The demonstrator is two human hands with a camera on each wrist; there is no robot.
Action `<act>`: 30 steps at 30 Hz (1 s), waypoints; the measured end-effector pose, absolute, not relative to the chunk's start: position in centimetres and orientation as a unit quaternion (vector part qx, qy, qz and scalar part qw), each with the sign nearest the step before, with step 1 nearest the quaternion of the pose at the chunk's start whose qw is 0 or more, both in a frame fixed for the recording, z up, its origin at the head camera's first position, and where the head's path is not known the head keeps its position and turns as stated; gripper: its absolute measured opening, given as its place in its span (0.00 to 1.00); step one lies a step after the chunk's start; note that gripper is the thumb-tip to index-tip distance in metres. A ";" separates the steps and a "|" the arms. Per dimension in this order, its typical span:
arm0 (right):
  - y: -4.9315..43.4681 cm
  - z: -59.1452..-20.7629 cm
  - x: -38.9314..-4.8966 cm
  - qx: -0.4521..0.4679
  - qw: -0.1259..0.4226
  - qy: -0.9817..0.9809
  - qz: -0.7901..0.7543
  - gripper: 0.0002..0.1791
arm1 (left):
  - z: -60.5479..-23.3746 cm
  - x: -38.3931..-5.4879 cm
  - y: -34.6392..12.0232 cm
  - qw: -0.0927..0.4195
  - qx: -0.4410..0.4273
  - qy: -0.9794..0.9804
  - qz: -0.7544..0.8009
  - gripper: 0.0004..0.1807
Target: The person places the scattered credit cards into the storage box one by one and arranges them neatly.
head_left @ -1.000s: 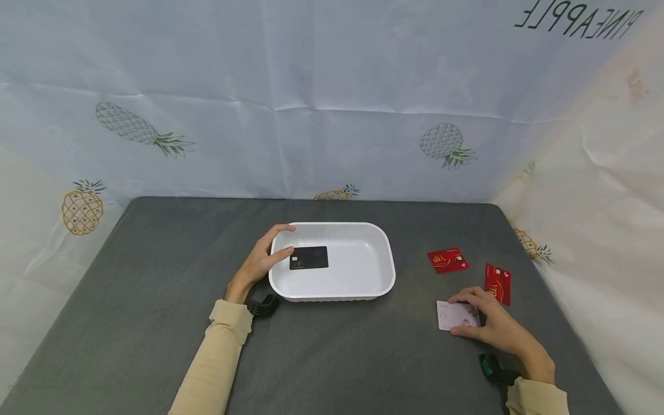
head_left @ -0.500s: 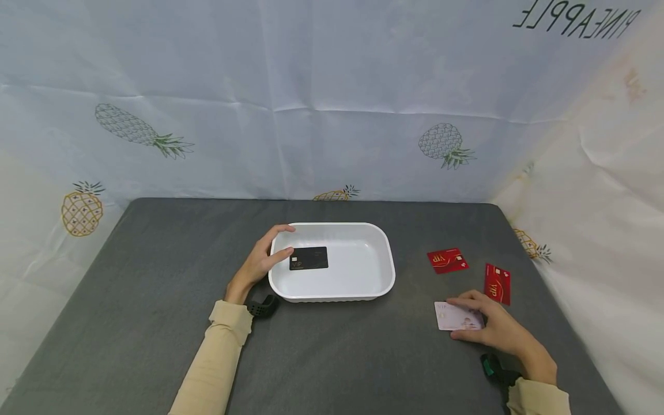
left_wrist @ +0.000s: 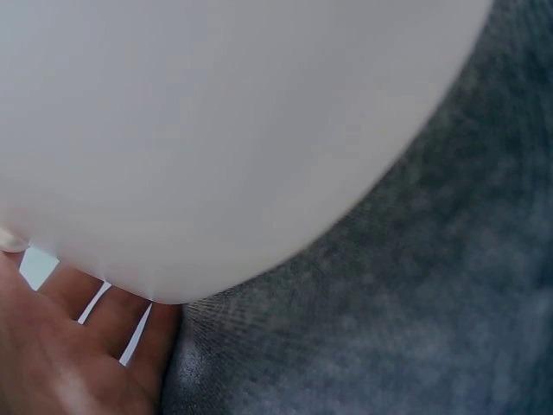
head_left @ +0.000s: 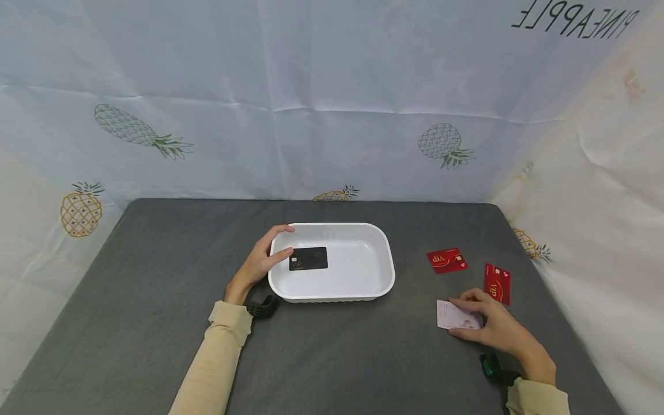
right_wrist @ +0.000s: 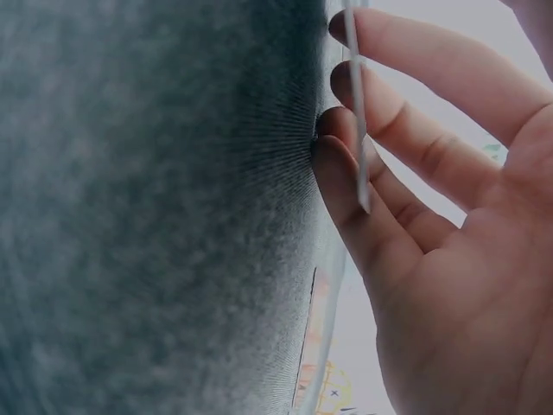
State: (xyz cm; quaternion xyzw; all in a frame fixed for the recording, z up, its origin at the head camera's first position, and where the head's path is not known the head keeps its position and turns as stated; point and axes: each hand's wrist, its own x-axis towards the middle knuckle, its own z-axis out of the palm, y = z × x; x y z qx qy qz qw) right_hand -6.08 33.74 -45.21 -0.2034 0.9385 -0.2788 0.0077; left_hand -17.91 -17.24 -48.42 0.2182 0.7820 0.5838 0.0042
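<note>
My left hand [head_left: 255,265] grips the left rim of a white plastic tray [head_left: 360,265], thumb over the inner side. In the left wrist view, fingers [left_wrist: 121,311] reach under the tray's pale wall [left_wrist: 216,156]. A black VIP card [head_left: 313,259] lies inside the tray, on its left half, by the thumb tip. On the right, my right hand [head_left: 500,325] holds a pale pink VIP card [head_left: 451,315] by its edges between thumb and fingers. The right wrist view shows this card [right_wrist: 357,112] edge-on, across the fingers and thumb.
Two red VIP cards lie on the grey cloth-covered table [head_left: 363,357]: one red card [head_left: 448,261] behind the right hand, another red card [head_left: 497,284] just beyond its knuckles. A pineapple-print curtain [head_left: 332,86] hangs behind the table, with more fabric at both sides.
The right hand and the pink card have shifted only very slightly. The left hand, the tray and the other cards stay in place.
</note>
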 end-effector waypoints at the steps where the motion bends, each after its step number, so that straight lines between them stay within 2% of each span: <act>1: 33.7 -45.2 -6.1 -0.205 0.003 0.938 -0.279 0.31 | -48.4 -17.9 -17.3 0.004 0.218 0.782 0.584 0.25; 12: 33.6 -45.1 -6.2 -0.206 -0.010 0.938 -0.279 0.30 | -48.5 -17.9 -17.3 -0.001 0.222 0.778 0.588 0.25; 30: 31.8 -42.4 -8.4 -0.217 -0.022 0.935 -0.280 0.30 | -48.4 -18.0 -17.2 0.005 0.219 0.782 0.584 0.25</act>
